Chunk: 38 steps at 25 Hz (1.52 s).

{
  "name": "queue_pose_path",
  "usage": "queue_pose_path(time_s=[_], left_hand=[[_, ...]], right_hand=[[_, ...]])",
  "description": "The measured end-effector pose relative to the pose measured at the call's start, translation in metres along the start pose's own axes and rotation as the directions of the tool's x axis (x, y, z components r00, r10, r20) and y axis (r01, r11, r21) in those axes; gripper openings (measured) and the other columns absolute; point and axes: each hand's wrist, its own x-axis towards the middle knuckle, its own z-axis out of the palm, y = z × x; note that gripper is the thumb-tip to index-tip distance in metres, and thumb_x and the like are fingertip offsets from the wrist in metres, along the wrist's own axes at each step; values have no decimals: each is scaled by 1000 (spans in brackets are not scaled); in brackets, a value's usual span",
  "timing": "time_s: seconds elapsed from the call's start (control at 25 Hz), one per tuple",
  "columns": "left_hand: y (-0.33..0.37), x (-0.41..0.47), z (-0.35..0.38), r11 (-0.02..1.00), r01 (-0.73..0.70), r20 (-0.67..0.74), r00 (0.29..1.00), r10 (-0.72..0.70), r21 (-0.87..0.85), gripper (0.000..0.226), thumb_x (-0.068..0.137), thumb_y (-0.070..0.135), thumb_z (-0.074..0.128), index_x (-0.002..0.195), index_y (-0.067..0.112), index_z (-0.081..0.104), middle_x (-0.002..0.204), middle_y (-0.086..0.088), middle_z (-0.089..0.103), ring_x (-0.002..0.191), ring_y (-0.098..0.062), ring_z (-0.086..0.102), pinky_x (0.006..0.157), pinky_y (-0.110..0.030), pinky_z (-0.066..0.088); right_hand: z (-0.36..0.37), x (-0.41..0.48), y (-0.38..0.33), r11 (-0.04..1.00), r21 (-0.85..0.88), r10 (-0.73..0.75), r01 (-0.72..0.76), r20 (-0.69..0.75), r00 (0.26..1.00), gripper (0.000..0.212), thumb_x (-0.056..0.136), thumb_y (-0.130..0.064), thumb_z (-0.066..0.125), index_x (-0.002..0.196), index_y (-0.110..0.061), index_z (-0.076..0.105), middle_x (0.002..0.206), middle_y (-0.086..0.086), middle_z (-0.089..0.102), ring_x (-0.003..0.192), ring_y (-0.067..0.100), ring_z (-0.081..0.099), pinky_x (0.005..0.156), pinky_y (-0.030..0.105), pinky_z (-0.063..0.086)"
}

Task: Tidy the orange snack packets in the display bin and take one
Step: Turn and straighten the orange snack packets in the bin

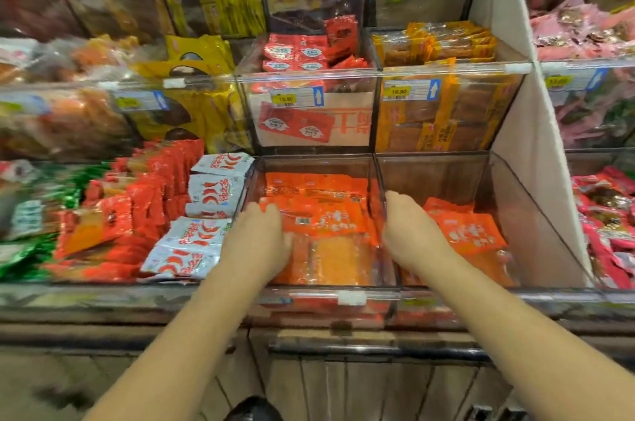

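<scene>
Nearest to the camera, two bare forearms reach forward over the front rim of the clear display bin [347, 296]. The left hand [256, 238] lies on the left side of the orange snack packets [330, 217], with the knuckles up and the fingers bent down onto the stack. The right hand [409, 231] stands at the right side, at the clear divider [375, 176] towards the next bin. The two hands are apart with the stack between them, and I judge this is in order to push the packets together from both sides and make them straight. The fingertips of both hands are hidden, so I cannot tell if a hand pinches a packet or only presses. The packets lie flat and overlapping in the bin, touching the left hand and just beside the right one; none is lifted out yet. To the right, more orange packets [470, 231] lie in the next bin, and to the left stand white chilli packets [206, 211]. Further back, on the upper shelf, red packets [299, 54] lie above a yellow price label [286, 99].
</scene>
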Motion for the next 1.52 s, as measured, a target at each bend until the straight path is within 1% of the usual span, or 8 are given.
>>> queue_pose_path(time_s=[0.32, 0.64, 0.76, 0.84, 0.96, 1.04, 1.2, 1.52], left_hand=[[2, 9, -11, 979, 131, 281, 944, -171, 157, 87, 87, 73, 58, 144, 10, 38, 141, -11, 55, 126, -32, 57, 97, -41, 48], [6, 5, -10, 984, 132, 73, 987, -141, 116, 77, 83, 62, 72, 130, 10, 40, 128, -10, 59, 116, -31, 62, 77, -37, 43], [-6, 4, -9, 983, 111, -23, 993, -115, -146, 60, 83, 50, 77, 121, 15, 47, 118, -7, 61, 107, -29, 64, 77, -38, 51], [-14, 2, -13, 882, 67, -74, 991, -114, -466, 44, 87, 43, 76, 116, 19, 55, 111, 0, 64, 99, -21, 64, 76, -37, 51], [-3, -13, -20, 515, -19, -96, 988, -123, -857, 31, 89, 42, 75, 113, 29, 61, 104, 15, 69, 94, -4, 66, 76, -27, 52], [17, -17, -16, 348, -93, -130, 988, -84, -933, 30, 86, 36, 79, 110, 27, 63, 99, 15, 74, 91, 1, 70, 78, -23, 53], [51, -12, 3, 152, -126, -123, 992, 26, -980, 31, 87, 29, 77, 113, 25, 60, 105, 9, 76, 97, -4, 72, 78, -22, 57], [45, -9, 25, 132, -109, -105, 994, 36, -985, 17, 100, 21, 62, 113, 31, 65, 105, 13, 74, 100, -3, 69, 88, -26, 56]], right_hand=[[13, -14, -22, 996, 31, 79, -80, 29, 996, 66, 109, -41, 27, 163, -19, -2, 149, 11, 49, 121, 33, 59, 91, 45, 49], [14, -11, -18, 999, -9, 42, -42, 18, 999, 63, 109, -38, 24, 163, -27, -6, 156, 5, 41, 113, 29, 61, 80, 42, 50], [15, -10, -16, 998, -12, 54, -53, 14, 998, 61, 109, -36, 26, 163, -24, 2, 151, 6, 45, 119, 29, 58, 86, 42, 49], [13, -13, -14, 1000, 27, 8, -7, -65, 998, 55, 109, -34, 29, 161, -17, 22, 147, 8, 48, 128, 27, 53, 100, 43, 47], [0, -22, -15, 956, 227, -113, 187, -305, 946, 42, 108, -37, 37, 140, -18, 55, 133, -3, 58, 127, 9, 50, 106, 24, 42], [-12, -32, -22, 861, 450, -120, 236, -273, 955, 41, 103, -50, 42, 136, -29, 56, 121, -17, 63, 114, -4, 56, 93, 11, 44], [-14, -39, -20, 694, 703, -133, 157, -89, 987, 21, 100, -38, 58, 121, -35, 62, 101, -14, 75, 95, 3, 71, 77, 21, 57], [-18, -43, -5, 613, 785, -37, 86, -80, 996, 22, 103, -39, 50, 117, -36, 66, 108, -17, 73, 102, 0, 69, 80, 23, 60]])
